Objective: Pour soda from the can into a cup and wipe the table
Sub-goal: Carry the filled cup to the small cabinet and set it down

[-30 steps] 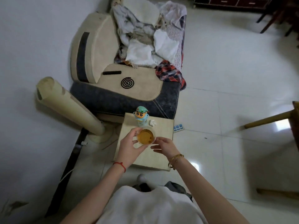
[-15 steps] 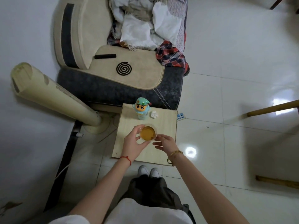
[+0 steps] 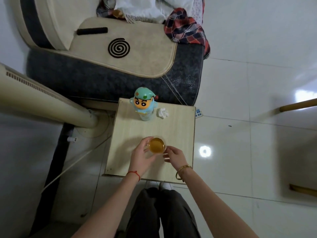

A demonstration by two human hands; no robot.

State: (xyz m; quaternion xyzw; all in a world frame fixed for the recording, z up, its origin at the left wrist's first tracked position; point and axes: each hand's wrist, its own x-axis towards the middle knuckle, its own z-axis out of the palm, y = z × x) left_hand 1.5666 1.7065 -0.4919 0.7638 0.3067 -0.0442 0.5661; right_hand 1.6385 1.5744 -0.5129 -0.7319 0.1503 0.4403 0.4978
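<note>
Cup (image 3: 156, 145) is sitting near the front middle of the worktop (image 3: 178, 127), filled almost to the rim with amber drink. Over the last second it is not shifting on the wood: same spot, same level. The left hand (image 3: 141, 156) is still wrapping the cup's left side, grip curled against the wall. The right hand (image 3: 175, 156) is staying at the right side, fingertips just touching or just beside the rim; I cannot tell which, and its grip is loosely half-open, holding nothing.

What is changing is the viewpoint: the person is straightening up, so worktop, shoes and trousers are coming fully into view below.

Judgement: the pour is looking done, with the cup full. No can is in sight. The wipe is looking like the step left. The hands are probably steadying or about to release the cup.

Surface: pale wood-grain worktop, small and square, and no spill is visible from here. At its far edge a cartoon bottle (image 3: 145, 105) is standing upright, with a crumpled tissue (image 3: 163, 113) just beside it on the right, apart from the cup.

Room: glossy white tiled floor (image 3: 248, 93) throwing back lamp glare. A cushioned chair (image 3: 109, 54) piled with clothes is standing behind the worktop. A tower fan (image 3: 39, 98) is to the left.
</note>
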